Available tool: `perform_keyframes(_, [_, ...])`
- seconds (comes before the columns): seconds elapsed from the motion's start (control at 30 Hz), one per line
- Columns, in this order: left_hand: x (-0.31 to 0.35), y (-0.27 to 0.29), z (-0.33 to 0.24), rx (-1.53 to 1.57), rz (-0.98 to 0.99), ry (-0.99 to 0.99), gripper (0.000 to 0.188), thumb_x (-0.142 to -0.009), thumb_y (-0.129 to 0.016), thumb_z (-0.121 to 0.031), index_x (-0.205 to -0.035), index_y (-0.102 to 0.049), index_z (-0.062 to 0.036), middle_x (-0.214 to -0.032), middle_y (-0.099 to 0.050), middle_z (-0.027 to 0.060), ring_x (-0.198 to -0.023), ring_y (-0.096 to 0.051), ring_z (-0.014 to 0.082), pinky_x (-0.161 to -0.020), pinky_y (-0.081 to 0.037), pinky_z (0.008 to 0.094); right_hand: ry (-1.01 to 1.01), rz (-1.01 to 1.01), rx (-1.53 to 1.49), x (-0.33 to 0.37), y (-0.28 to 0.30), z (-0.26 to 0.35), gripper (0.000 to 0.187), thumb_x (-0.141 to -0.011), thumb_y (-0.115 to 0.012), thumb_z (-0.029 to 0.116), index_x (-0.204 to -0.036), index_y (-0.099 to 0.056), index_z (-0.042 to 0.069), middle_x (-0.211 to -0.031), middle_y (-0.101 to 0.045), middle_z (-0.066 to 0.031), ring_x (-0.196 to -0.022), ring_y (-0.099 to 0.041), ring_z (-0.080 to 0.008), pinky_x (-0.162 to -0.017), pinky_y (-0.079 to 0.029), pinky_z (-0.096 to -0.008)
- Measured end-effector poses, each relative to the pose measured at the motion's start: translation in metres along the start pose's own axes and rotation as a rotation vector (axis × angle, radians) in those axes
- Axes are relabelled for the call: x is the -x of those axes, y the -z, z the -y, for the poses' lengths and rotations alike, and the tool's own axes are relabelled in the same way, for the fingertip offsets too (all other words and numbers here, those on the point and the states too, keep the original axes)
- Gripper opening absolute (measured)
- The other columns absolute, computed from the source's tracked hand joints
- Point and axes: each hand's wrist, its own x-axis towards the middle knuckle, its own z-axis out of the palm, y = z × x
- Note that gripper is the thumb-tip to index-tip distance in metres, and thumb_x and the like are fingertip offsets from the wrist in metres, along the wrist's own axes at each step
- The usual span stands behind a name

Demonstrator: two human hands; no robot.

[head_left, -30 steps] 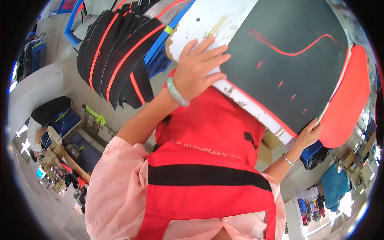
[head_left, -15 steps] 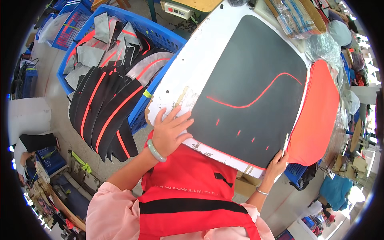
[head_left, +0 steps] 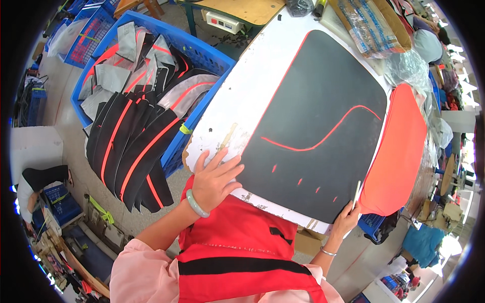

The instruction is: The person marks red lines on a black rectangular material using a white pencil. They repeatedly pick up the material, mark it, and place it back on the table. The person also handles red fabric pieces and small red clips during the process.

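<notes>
A large black panel lies on a white board. A curved red line and several short red marks show on its surface; I cannot tell whether these are slots or drawn lines. My left hand is open, fingers spread flat at the panel's near left corner, partly on the white board. At the near right corner my right hand is closed around a thin white stick, which looks like a pen and points up along the panel's edge. Red fabric hangs over the board's right side.
To the left, a blue crate overflows with black and grey strips with red lines. A cardboard box with a wrapped bundle and clear plastic sit at the far right. Another person bends at the left.
The black panel has shifted slightly: a red strip now shows along its left edge, while the one along its near edge is gone. My right hand and the stick have moved a little nearer.
</notes>
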Motion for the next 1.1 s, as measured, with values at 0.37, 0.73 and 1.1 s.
perform_keyframes(0.37, [-0.004,-0.009,0.007,-0.071,0.109,-0.036,0.045,-0.074,-0.077,-0.02,-0.118,-0.067,-0.0099,-0.131,-0.061,0.0066,-0.133,-0.045,0.029,-0.112,-0.02,0.0471,0.004,-0.018,0.026,-0.005,-0.007,-0.006,0.023,-0.094,-0.058,0.023,-0.103,-0.064,0.003,-0.069,-0.062,-0.0125,-0.058,-0.058,-0.0225,-0.059,-0.047,-0.0339])
perform_keyframes(0.73, [0.001,-0.013,0.004,-0.096,0.07,-0.094,0.044,-0.078,-0.076,-0.021,-0.119,-0.067,-0.008,-0.131,-0.061,0.0055,-0.132,-0.045,0.0279,-0.112,-0.021,0.0459,0.14,-0.115,0.094,-0.006,-0.007,-0.013,0.02,-0.091,-0.06,0.024,-0.093,-0.065,0.005,-0.062,-0.064,-0.0112,-0.055,-0.063,-0.0269,-0.054,-0.048,-0.0344])
perform_keyframes(1.1, [0.004,-0.016,0.009,-0.118,0.077,-0.115,0.046,-0.079,-0.075,-0.02,-0.122,-0.065,-0.0085,-0.132,-0.06,0.0058,-0.133,-0.045,0.0284,-0.113,-0.02,0.0458,0.065,-0.127,-0.033,-0.008,0.007,-0.021,0.021,-0.087,-0.063,0.026,-0.094,-0.068,0.006,-0.073,-0.067,-0.0132,-0.068,-0.066,-0.0266,-0.061,-0.05,-0.0363])
